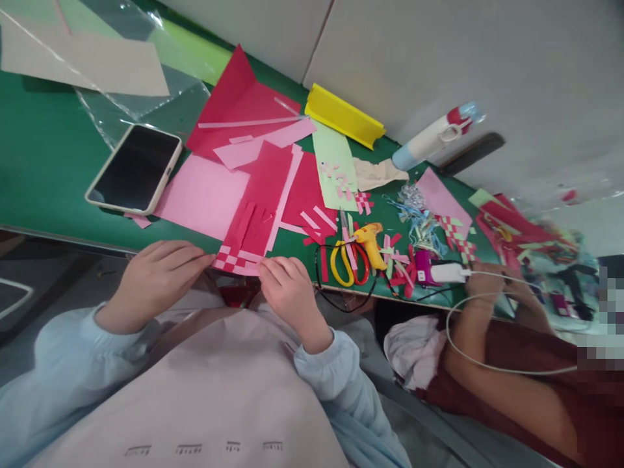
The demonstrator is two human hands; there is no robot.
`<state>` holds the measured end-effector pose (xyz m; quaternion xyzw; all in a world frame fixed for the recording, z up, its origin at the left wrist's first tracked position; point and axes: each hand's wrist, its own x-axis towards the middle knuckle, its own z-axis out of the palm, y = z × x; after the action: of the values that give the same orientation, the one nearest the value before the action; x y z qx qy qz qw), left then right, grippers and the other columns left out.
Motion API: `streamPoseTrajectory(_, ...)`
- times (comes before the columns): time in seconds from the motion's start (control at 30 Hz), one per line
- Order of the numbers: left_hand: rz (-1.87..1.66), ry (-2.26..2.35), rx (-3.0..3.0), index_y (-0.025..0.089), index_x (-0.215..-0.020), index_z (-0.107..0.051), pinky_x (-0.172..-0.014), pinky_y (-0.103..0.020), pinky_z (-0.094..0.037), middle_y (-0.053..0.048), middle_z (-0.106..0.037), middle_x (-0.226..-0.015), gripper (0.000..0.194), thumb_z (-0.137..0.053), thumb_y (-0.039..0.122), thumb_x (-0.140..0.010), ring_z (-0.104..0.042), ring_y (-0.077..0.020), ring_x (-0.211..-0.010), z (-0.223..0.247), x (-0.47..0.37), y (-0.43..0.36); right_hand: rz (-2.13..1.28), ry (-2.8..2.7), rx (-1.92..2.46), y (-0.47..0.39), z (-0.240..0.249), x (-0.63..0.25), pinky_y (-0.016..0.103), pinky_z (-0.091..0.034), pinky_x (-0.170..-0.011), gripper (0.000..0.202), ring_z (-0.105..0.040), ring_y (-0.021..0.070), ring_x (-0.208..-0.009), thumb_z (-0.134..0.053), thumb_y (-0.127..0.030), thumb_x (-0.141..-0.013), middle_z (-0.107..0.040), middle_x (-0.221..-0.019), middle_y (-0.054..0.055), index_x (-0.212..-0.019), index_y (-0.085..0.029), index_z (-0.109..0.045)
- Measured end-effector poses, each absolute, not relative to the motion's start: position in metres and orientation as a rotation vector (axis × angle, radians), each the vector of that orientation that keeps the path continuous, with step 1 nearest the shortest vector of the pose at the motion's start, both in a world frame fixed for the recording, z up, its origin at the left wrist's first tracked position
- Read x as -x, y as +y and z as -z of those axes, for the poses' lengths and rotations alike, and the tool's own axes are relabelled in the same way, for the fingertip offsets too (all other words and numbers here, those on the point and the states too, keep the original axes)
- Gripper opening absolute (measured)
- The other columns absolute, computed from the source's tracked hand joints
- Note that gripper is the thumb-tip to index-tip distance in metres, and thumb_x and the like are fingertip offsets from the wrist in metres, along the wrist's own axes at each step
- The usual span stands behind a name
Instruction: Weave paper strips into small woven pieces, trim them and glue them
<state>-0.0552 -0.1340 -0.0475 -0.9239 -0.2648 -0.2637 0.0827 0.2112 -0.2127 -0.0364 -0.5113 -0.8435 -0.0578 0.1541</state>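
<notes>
A red paper sheet (266, 188) with slits cut in it lies at the table's front edge. Pink strips woven through its near end make a checkered band (234, 260). My left hand (158, 279) pinches the left end of this band between thumb and fingers. At the band's right end, my right hand (291, 292) is closed on the paper in the same way. Under the red sheet rests a pink paper sheet (205, 195). Yellow and red-handled scissors (344, 263) and a yellow glue gun (371, 246) lie just right of my right hand.
A phone (136, 169) lies left on the green table (39, 149). Behind are a folded red sheet (234, 97), a yellow tray-like piece (344, 117) and a bottle (433, 138). Cut strips and cables lie to the right, where another person's hands (492, 286) work.
</notes>
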Motion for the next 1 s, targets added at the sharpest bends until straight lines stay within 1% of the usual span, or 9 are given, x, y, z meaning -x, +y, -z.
streamPoseTrajectory(0.17, 0.888, -0.87, 2.709, 0.017, -0.099, -0.068, -0.075, -0.033, -0.055, -0.005, -0.075, -0.09, 0.014, -0.07, 0.011, -0.086, -0.069, -0.0195, -0.081, 0.043, 0.053, -0.134, 0.201, -2.413, 1.451, -0.213, 0.037, -0.213, 0.037, -0.043, -0.095, 0.028, -0.06, 0.0204, -0.106, -0.046, -0.016, -0.102, -0.075, -0.117, 0.008, -0.115, -0.015, -0.071)
streamPoseTrajectory(0.33, 1.218, -1.331, 2.601, 0.021, -0.093, -0.073, -0.072, -0.029, -0.056, -0.002, -0.077, -0.088, 0.007, -0.071, 0.018, -0.088, -0.071, -0.0161, -0.078, 0.032, 0.054, -0.135, 0.189, -2.413, 1.444, -0.212, 0.038, -0.214, 0.037, -0.043, -0.096, 0.029, -0.059, 0.0203, -0.106, -0.045, -0.015, -0.101, -0.075, -0.117, 0.009, -0.117, -0.014, -0.07)
streamPoseTrajectory(0.4, 1.323, -1.58, 2.556, 0.024, -0.091, -0.075, -0.074, -0.03, -0.057, 0.0, -0.076, -0.086, 0.006, -0.071, 0.023, -0.088, -0.071, -0.017, -0.08, 0.025, 0.056, -0.136, 0.171, -2.42, 1.45, -0.212, 0.039, -0.215, 0.038, -0.043, -0.096, 0.03, -0.059, 0.0205, -0.106, -0.045, -0.015, -0.101, -0.074, -0.118, 0.009, -0.118, -0.014, -0.07)
streamPoseTrajectory(0.47, 1.399, -1.825, 2.482, 0.024, -0.089, -0.077, -0.077, -0.035, -0.057, -0.001, -0.076, -0.084, 0.008, -0.073, 0.03, -0.086, -0.07, -0.0202, -0.084, 0.016, 0.06, -0.137, 0.156, -2.423, 1.454, -0.212, 0.04, -0.215, 0.038, -0.043, -0.096, 0.03, -0.059, 0.0207, -0.106, -0.044, -0.015, -0.101, -0.074, -0.119, 0.009, -0.118, -0.014, -0.07)
streamPoseTrajectory(0.53, 1.49, -2.035, 2.379, 0.022, -0.09, -0.079, -0.076, -0.038, -0.057, -0.003, -0.076, -0.087, 0.015, -0.076, 0.035, -0.083, -0.07, -0.023, -0.085, 0.01, 0.064, -0.138, 0.133, -2.43, 1.462, -0.212, 0.04, -0.216, 0.039, -0.043, -0.097, 0.031, -0.059, 0.0211, -0.107, -0.044, -0.015, -0.101, -0.073, -0.12, 0.01, -0.12, -0.014, -0.069)
streamPoseTrajectory(0.67, 1.602, -2.279, 2.246, 0.02, -0.093, -0.079, -0.075, -0.038, -0.056, -0.006, -0.077, -0.091, 0.025, -0.076, 0.042, -0.08, -0.069, -0.0226, -0.083, 0.006, 0.072, -0.143, 0.095, -2.455, 1.481, -0.212, 0.04, -0.216, 0.039, -0.043, -0.097, 0.032, -0.059, 0.0216, -0.11, -0.043, -0.016, -0.102, -0.073, -0.123, 0.011, -0.122, -0.016, -0.068)
streamPoseTrajectory(0.8, 1.382, -2.335, 2.449, 0.022, -0.09, -0.077, -0.079, -0.033, -0.056, -0.003, -0.078, -0.091, 0.026, -0.07, 0.046, -0.084, -0.07, -0.0195, -0.082, 0.015, 0.08, -0.155, 0.158, -2.435, 1.448, -0.212, 0.039, -0.215, 0.039, -0.042, -0.096, 0.029, -0.06, 0.0214, -0.106, -0.045, -0.015, -0.102, -0.074, -0.12, 0.01, -0.118, -0.014, -0.069)
streamPoseTrajectory(0.93, 1.086, -2.28, 2.763, 0.024, -0.084, -0.077, -0.064, -0.027, -0.053, -0.002, -0.079, -0.086, 0.027, -0.066, 0.049, -0.083, -0.071, -0.0189, -0.076, 0.036, 0.085, -0.166, 0.228, -2.409, 1.415, -0.212, 0.039, -0.214, 0.038, -0.042, -0.094, 0.026, -0.06, 0.0209, -0.102, -0.047, -0.014, -0.101, -0.076, -0.116, 0.008, -0.114, -0.013, -0.07)
streamPoseTrajectory(1.0, 0.72, -2.158, 3.05, 0.025, -0.082, -0.078, -0.059, -0.026, -0.051, -0.001, -0.079, -0.08, 0.027, -0.064, 0.048, -0.085, -0.07, -0.018, -0.068, 0.052, 0.08, -0.17, 0.236, -2.409, 1.417, -0.212, 0.039, -0.214, 0.038, -0.042, -0.094, 0.026, -0.061, 0.0208, -0.101, -0.047, -0.015, -0.101, -0.076, -0.116, 0.007, -0.113, -0.013, -0.07)
